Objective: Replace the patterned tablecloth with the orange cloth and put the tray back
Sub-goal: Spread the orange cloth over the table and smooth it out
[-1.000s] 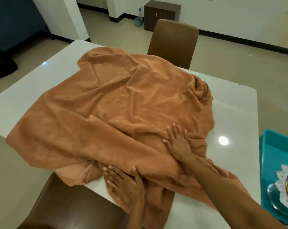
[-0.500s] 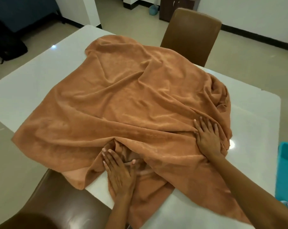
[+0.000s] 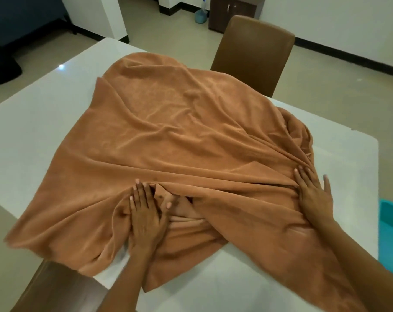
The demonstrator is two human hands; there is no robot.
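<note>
Orange cloth (image 3: pixel 179 140) lay spread over the white table (image 3: pixel 33 131), rumpled, with a fold bunched at the near edge and a gathered ridge toward the right corner. Left hand (image 3: pixel 147 218) rested flat on the near fold, fingers straight, grip open and pressing rather than pinching. Right hand (image 3: pixel 315 194) lay flat on the gathered right side, fingers spread, likewise open. Step in hand looked to be smoothing and spreading the cloth. To do it well, the palms probably needed to sweep outward from the centre toward the bare table corners, the tucked-under fold near the left hand being opened first; pulling by the edge would likely square it better than pressing alone. The cloth sat skewed, leaving much of the table uncovered at left and right. Teal tray (image 3: pixel 391 233) showed only partly at the right frame edge, off the table, not yet returned. A brown chair (image 3: pixel 254 55) stood at the far side, another chair (image 3: pixel 56 287) at the near corner, close to the hanging cloth. No patterned tablecloth in view.
</note>
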